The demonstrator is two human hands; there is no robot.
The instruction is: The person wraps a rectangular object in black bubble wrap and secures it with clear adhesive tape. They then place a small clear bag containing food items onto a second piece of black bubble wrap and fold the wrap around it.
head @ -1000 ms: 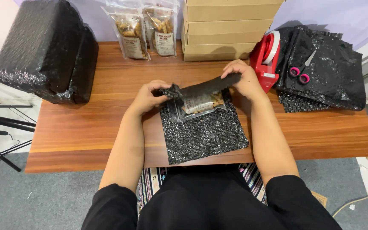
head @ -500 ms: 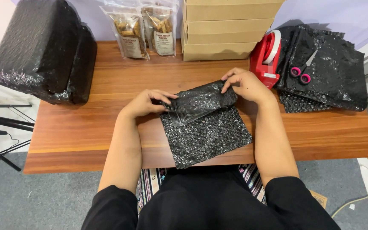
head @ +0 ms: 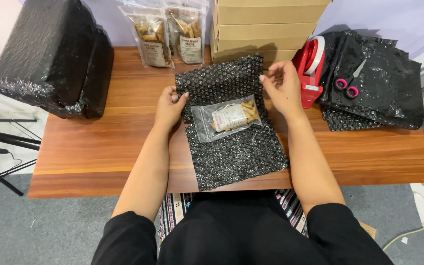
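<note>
Two hands work here: our left hand (head: 170,105) pinches the black bubble wrap (head: 229,122), our right hand (head: 281,86) lifts its far edge. We should keep the snack pouch (head: 227,118) centred and fold snugly.

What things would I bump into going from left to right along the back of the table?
Big black wrapped bundle → two clear snack bags → stack of cardboard boxes → red tape dispenser → pink-handled scissors on the black bubble wrap pile.
</note>
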